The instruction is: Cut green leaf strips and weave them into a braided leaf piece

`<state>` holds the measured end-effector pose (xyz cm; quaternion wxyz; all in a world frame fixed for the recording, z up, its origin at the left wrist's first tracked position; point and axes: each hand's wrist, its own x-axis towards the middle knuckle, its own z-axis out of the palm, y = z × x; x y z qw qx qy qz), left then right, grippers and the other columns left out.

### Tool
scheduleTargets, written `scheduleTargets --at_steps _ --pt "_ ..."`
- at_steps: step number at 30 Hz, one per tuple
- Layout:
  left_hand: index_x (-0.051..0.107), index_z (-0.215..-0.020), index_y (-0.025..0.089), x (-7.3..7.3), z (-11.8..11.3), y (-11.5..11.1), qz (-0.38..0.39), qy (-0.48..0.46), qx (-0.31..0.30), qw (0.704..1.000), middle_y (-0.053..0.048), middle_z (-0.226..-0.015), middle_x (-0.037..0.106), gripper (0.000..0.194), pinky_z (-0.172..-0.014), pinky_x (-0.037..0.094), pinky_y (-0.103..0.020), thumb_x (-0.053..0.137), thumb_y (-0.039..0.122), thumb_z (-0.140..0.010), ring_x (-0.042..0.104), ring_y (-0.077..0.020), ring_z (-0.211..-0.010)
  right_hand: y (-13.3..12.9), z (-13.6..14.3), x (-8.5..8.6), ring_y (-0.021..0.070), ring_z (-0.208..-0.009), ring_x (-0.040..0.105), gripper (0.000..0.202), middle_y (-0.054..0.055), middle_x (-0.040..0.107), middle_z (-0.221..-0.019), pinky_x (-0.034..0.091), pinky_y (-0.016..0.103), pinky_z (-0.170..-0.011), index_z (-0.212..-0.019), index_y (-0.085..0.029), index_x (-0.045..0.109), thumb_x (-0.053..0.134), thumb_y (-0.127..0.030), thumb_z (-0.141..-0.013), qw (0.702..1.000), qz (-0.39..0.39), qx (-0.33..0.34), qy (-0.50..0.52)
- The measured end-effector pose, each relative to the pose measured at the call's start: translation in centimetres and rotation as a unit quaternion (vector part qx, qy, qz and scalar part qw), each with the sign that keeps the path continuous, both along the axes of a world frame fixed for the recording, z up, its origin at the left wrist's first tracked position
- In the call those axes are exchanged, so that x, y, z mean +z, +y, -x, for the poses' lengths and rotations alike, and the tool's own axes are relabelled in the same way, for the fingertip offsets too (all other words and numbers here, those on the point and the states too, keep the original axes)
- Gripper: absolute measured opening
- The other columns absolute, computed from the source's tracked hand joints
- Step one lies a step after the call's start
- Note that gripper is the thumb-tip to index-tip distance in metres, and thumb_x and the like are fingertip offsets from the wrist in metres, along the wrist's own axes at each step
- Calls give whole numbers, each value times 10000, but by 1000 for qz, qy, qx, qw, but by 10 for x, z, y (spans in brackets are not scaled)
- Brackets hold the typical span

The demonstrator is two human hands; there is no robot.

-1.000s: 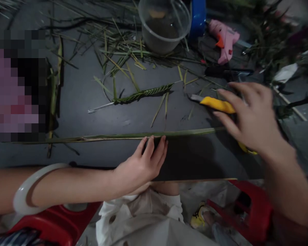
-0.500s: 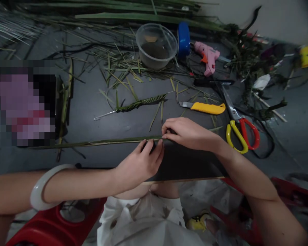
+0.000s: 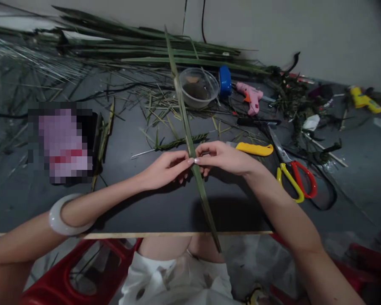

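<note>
Swung round since the earlier frame, the long green leaf [image 3: 200, 185] has gone from lying sideways along the table [image 3: 165, 214] to running from the upper centre of the frame down past the table's near edge at lower centre. The left hand [image 3: 169, 167], which was resting with its fingers against the leaf, now pinches it from the left at centre frame. Opposite it, the right hand [image 3: 221, 157] also pinches the leaf between thumb and curled fingers, the two thumbtips meeting.

The step in hand looks like working the leaf at this pinched spot; the next move seems to call for both thumbs keeping it from slipping or twisting.

Just beyond the hands, a plaited leaf piece [image 3: 171, 145] lies partly behind the leaf. A yellow-handled knife [image 3: 255, 148] and scissors [image 3: 285, 160] lie right of centre; a clear tub [image 3: 197, 103] and a pink glue gun [image 3: 253, 101] stand or lie above.

No brand or writing can be read; the phone [image 3: 63, 144] at left is pixelated.
</note>
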<state>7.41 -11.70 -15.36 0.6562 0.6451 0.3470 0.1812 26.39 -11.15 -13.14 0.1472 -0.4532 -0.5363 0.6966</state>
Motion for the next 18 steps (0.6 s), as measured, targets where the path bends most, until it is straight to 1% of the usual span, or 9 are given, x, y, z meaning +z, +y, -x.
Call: scheduleTargets --at_steps 2,4,7,9,13,16,18 --pt "514 -848 131 -2 -1 -1 33 -18 -4 999 29 -612 518 366 -421 391 -157 469 494 -857 510 -67 -483 0 3 -7 87 -577 571 258 -29 576 -646 505 221 -562 -744 -144 559 714 -335 -669 1000 9 -9 22" --pt "515 -853 127 -3 -1 -2 55 -25 -10 998 32 -599 514 379 -407 378 -150 468 503 -856 503 -63 -470 0 4 -13 79 -576 564 248 -33 576 -632 491 205 -559 -739 -137 574 730 -310 -653 999 18 -21 45" --pt "530 -807 120 -3 -1 -2 54 -35 -13 998 34 -559 508 382 -407 362 -140 429 480 -884 483 -51 -452 -2 4 -22 67 -584 560 223 -32 588 -653 477 193 -570 -750 -132 595 731 -282 -656 994 38 -33 92" --pt "542 -787 115 -3 0 -2 52 -39 -13 998 32 -546 510 389 -410 360 -139 420 469 -891 480 -49 -445 -4 5 -27 65 -586 560 228 -33 590 -656 469 190 -573 -757 -134 599 735 -287 -656 989 69 -35 124" --pt "519 -723 116 -4 2 -5 70 -30 6 997 33 -504 508 400 -399 357 -148 467 488 -861 474 -53 -410 -7 9 -37 72 -622 572 288 -19 606 -686 451 193 -601 -769 -134 600 767 -317 -623 974 129 -50 180" --pt "493 -684 123 -3 2 -8 75 -22 18 997 37 -475 504 398 -393 354 -150 480 484 -850 451 -48 -381 -8 10 -44 66 -645 571 303 -16 607 -707 428 183 -626 -763 -135 600 789 -309 -602 964 151 -60 210" --pt "519 -709 116 -2 2 -9 76 -20 14 997 41 -466 498 392 -391 351 -150 462 474 -857 437 -45 -368 -9 9 -47 53 -599 540 285 -30 580 -667 398 172 -590 -750 -138 595 789 -291 -608 959 156 -57 229"
